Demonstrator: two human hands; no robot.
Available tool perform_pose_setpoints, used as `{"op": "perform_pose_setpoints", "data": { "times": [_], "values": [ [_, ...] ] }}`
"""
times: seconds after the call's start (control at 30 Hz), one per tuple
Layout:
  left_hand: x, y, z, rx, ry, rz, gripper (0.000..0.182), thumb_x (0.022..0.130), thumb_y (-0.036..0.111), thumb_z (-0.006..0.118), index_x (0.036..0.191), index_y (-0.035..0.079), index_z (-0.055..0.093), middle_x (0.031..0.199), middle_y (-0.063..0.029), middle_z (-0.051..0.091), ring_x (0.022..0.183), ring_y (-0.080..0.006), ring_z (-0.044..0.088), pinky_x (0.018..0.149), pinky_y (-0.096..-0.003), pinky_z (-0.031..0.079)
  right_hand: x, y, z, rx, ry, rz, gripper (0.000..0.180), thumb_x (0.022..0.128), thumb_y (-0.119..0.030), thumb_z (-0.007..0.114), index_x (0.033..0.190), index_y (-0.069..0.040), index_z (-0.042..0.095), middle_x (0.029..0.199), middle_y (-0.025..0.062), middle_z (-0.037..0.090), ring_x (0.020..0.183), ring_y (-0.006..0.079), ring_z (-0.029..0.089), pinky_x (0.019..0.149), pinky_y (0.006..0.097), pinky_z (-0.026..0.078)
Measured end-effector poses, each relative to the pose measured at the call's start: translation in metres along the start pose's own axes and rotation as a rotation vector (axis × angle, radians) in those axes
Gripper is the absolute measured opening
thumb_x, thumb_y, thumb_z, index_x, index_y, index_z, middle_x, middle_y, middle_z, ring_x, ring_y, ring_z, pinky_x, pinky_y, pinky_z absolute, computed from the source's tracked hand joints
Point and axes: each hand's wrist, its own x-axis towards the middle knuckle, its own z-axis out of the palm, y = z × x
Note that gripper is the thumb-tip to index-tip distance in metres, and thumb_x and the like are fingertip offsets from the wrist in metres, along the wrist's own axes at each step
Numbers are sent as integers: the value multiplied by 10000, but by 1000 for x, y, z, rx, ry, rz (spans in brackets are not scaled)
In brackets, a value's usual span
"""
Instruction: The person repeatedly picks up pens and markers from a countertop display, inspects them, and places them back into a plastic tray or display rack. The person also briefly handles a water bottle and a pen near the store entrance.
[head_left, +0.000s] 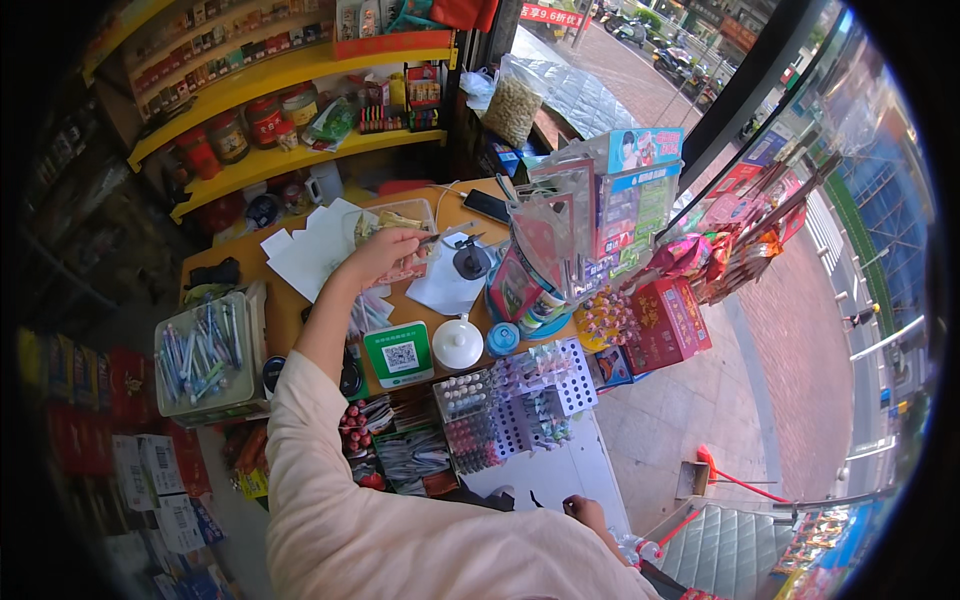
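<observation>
My left hand (394, 253) reaches across the wooden counter (247, 259), over a clear plastic tub (409, 208) with wrapped packets inside. Its fingers are closed on a slim, pen-like object (454, 231) that points to the right. Loose white paper sheets (300, 259) lie beside and under the tub. A small black stand (472, 261) rests on another sheet, just right of the hand. Low in the view, my right hand (586, 513) is partly hidden by my body, with curled fingers above a white surface (559, 472). A small dark thing shows at its fingertips; whether it is held is unclear.
A green payment-code sign (399, 355), a white lidded pot (458, 342) and a blue tin (503, 339) line the near counter edge. Pens fill a tub (201, 352) at left. A display rack (637, 210) rises at right, and a phone (486, 206) lies behind.
</observation>
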Motion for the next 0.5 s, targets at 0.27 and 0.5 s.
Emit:
{"op": "perform_pose_setpoints", "data": {
  "times": [0.27, 0.5],
  "values": [
    [-70, 19, 37, -66, -31, 88, 377, 956, 98, 492, 1314, -12, 534, 913, -29, 622, 740, -76, 560, 543, -196, 436, 9, -52, -35, 4, 128, -206, 155, 860, -227, 618, 944, -122, 694, 856, 119, 697, 783, 341, 669, 688, 435, 533],
    [-107, 32, 123, 169, -398, 15, 303, 919, 37, 540, 1207, 33, 633, 995, -51, 666, 800, -102, 633, 628, -240, 515, -10, -155, -105, 753, 88, -234, 391, 858, -140, 704, 1213, -59, 559, 776, 78, 634, 610, 164, 595, 547, 275, 476]
  ]
}}
